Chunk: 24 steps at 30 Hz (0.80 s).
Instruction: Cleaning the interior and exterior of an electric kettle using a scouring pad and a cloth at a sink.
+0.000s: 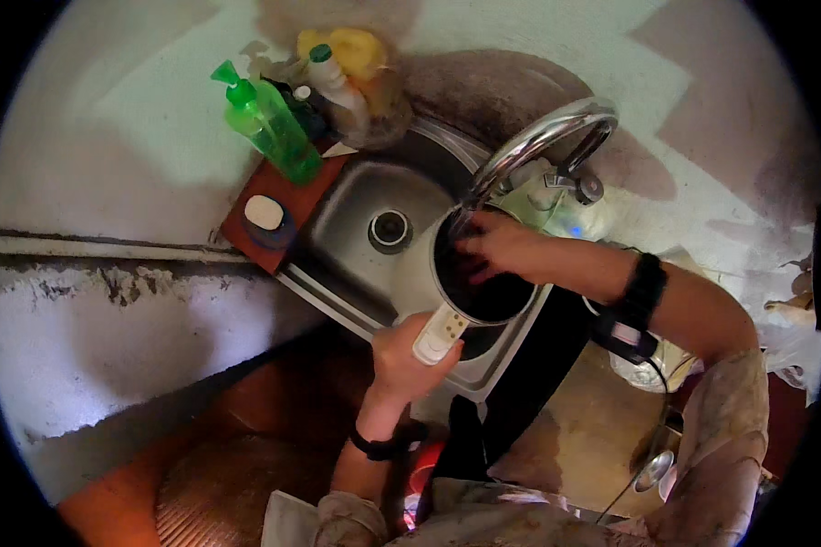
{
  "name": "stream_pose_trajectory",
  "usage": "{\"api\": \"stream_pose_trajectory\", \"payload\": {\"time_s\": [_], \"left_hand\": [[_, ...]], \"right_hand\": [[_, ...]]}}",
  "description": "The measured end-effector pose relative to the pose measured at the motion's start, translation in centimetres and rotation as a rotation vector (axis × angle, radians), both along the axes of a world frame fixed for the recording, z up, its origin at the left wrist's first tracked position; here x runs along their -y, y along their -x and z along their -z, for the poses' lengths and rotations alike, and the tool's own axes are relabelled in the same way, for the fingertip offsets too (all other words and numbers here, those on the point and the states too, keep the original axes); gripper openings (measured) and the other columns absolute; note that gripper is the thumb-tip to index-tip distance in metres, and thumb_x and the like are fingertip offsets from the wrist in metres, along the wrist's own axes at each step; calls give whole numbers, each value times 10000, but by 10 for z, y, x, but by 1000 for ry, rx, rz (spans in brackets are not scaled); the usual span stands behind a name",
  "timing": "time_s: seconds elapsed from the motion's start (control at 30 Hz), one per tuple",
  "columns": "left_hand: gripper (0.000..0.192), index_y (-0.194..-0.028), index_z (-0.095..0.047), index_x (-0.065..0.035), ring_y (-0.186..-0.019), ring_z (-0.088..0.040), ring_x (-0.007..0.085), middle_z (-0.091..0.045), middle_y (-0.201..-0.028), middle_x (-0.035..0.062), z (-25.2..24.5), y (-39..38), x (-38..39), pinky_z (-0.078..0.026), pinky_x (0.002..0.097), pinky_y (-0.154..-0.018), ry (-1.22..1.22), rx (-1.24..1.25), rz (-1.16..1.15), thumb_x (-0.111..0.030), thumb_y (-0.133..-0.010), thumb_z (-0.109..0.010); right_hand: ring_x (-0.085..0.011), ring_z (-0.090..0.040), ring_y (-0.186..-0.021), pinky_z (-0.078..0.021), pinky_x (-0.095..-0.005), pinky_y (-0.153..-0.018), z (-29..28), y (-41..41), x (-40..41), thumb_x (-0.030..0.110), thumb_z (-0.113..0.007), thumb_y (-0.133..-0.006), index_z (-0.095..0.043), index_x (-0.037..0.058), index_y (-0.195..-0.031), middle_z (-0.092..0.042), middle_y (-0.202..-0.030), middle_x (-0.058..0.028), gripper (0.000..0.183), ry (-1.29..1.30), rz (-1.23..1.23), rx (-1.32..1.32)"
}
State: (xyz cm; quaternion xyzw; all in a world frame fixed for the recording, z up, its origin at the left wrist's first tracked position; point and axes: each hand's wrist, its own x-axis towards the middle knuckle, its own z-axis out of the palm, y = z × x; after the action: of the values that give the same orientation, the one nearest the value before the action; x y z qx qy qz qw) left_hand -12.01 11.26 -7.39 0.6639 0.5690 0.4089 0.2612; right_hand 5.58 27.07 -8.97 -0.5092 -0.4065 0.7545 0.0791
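Note:
My left hand [407, 355] grips the pale handle of a white pot-like vessel [417, 273] with a dark inside, tilted over the stainless steel sink [342, 225]. The fingers of my right hand [496, 249] reach into the vessel's mouth, apart from each other; whether they touch its inner wall cannot be told. Directly above that hand, the end of the curved chrome faucet [544, 140] meets the vessel's rim in the view. The sink's round drain [390, 229] shows to the left of the vessel.
On the red-brown board [250, 239] left of the sink stand a green pump bottle [274, 130] and a white bar, likely soap [264, 212], in a dish. A plastic container with bottles and a yellow thing [356, 55] stands behind. Metal bowls [653, 470] lie at lower right.

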Motion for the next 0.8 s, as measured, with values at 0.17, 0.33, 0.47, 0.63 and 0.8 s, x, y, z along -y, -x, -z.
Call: {"api": "stream_pose_trajectory", "payload": {"time_s": [0.17,0.33,0.47,0.63,0.8], "left_hand": [[352,-961,-688,-15,-738,-735,272,-714,-799,139,1,-12,-4,-564,338,-661,-9,74,7,-125,-666,-846],[347,-957,-686,-13,-753,-739,268,-718,-805,140,1,-3,-7,-566,335,-669,14,92,-17,-119,-667,-844],[328,-951,-685,-13,-761,-741,269,-725,-821,143,-3,-2,-12,-569,335,-676,-22,30,61,-100,-673,-835],[332,-937,-701,-37,-740,-717,325,-713,-832,147,-9,1,-12,-576,380,-641,-16,13,81,-112,-652,-855],[322,-942,-697,-28,-767,-732,304,-721,-848,158,-22,4,-17,-580,365,-674,22,-10,46,-111,-669,-845]], "right_hand": [[-291,-627,-997,-571,-426,-797,-55,-1,24,136,-633,-914,-521,33,-1273,-613,-1152,-158,390,-13,296,-190],[-322,-611,-910,-480,-416,-806,-53,-32,40,148,-654,-780,-564,29,-1019,-602,-938,-168,281,-589,-540,-99],[-382,-609,-942,-484,-455,-801,-67,-67,15,115,-643,-756,-556,35,-1011,-602,-971,-162,282,-815,-1095,206],[-385,-598,-1029,-498,-473,-854,-53,-72,45,73,-675,-706,-578,37,-1014,-581,-1123,-158,326,-1010,-824,24],[-427,-572,-1033,-478,-485,-926,-45,-90,25,42,-738,-622,-533,49,-1011,-541,-1309,-142,440,-1427,-954,102]]}}
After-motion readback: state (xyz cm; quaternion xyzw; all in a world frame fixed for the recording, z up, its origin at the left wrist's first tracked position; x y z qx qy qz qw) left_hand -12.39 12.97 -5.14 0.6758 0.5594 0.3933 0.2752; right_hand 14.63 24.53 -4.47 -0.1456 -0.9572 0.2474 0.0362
